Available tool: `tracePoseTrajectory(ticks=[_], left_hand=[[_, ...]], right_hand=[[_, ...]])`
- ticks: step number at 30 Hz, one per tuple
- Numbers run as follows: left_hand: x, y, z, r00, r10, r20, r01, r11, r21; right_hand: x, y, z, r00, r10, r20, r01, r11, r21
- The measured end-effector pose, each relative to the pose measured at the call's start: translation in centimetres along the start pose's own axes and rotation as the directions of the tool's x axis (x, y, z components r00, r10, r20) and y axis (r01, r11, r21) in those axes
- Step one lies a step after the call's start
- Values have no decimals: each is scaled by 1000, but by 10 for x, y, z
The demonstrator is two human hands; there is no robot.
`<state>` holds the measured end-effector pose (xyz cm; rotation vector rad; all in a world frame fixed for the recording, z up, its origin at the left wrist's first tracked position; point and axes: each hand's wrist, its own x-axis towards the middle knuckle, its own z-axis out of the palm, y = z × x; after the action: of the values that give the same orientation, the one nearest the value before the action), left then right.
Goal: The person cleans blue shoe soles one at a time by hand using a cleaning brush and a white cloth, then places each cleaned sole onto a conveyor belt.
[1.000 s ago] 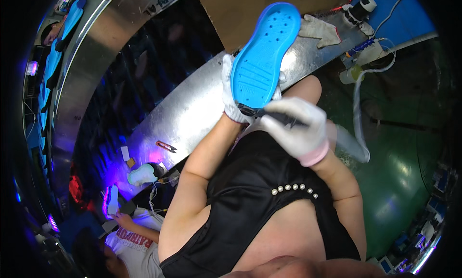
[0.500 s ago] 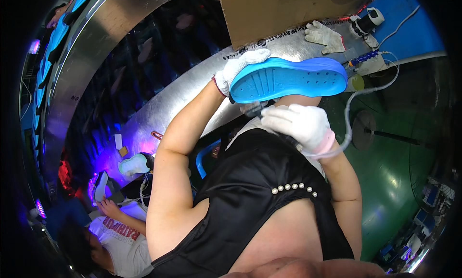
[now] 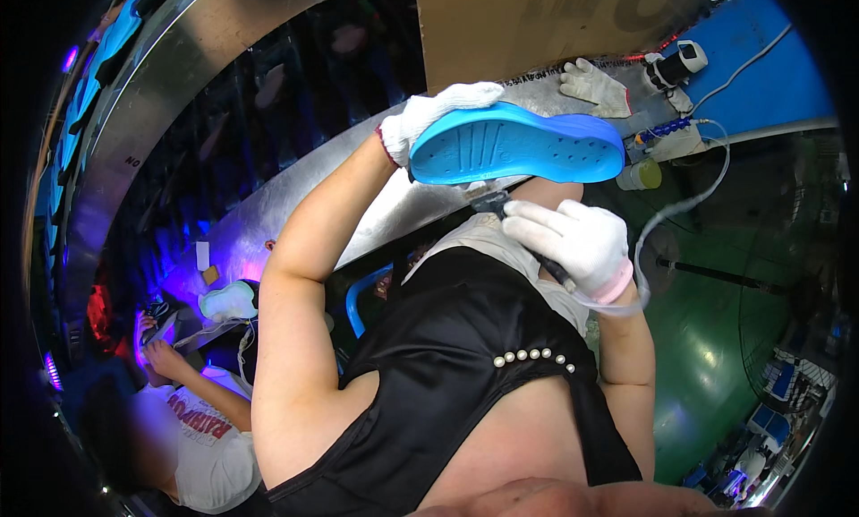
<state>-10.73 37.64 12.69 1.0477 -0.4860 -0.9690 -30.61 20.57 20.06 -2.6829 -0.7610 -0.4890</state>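
My left hand (image 3: 438,112), in a white knit glove, grips the heel end of a bright blue shoe sole (image 3: 519,150) and holds it up, its ridged and dimpled face toward me. White-gloved too, my right hand (image 3: 577,244) is closed around a dark-handled brush (image 3: 490,204). The brush head is just below the sole's lower edge; whether it touches the sole, I cannot tell. From my right wrist a clear hose (image 3: 646,235) curves up to the bench.
Beyond the sole lies the metal bench edge (image 3: 295,208) with a cardboard sheet (image 3: 537,25). A spare white glove (image 3: 595,85), a white-and-black device (image 3: 676,65) and a yellowish container (image 3: 640,175) are at the right. A co-worker's hand (image 3: 165,360) is at lower left. A blue chair frame (image 3: 355,307) is below.
The sole and my left hand have shifted slightly left in view. My right hand, with the brush, has moved a little right and down relative to the sole.
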Motion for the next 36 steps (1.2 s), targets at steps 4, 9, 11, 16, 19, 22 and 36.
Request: tracePoseTrajectory(ticks=[4, 9, 11, 16, 19, 22, 36], left_hand=[[-4, 23, 4, 971, -222, 85, 231, 966, -116], [-7, 23, 13, 983, -123, -136, 131, 990, 49], [-8, 40, 9, 954, -231, 192, 248, 966, -69], [-12, 37, 6, 978, -196, 66, 201, 977, -69], [-15, 41, 1, 972, -134, 194, 155, 983, -97], [-17, 36, 6, 992, -123, 31, 124, 991, -54], [-51, 142, 15, 852, 452, 264, -185, 732, -656]], right_hand=[[-1, 20, 0, 982, 5, -189, 2, 999, 41], [-3, 17, -7, 977, -22, -213, 33, 998, 50], [1, 35, -6, 945, 23, -325, 0, 997, 71], [-1, 25, -21, 968, -38, -247, 69, 991, 118], [-2, 41, -13, 941, 38, -337, -13, 997, 75], [5, 25, -12, 980, -40, -195, 77, 980, 186], [2, 16, 4, 849, 457, -266, -174, 716, 676]])
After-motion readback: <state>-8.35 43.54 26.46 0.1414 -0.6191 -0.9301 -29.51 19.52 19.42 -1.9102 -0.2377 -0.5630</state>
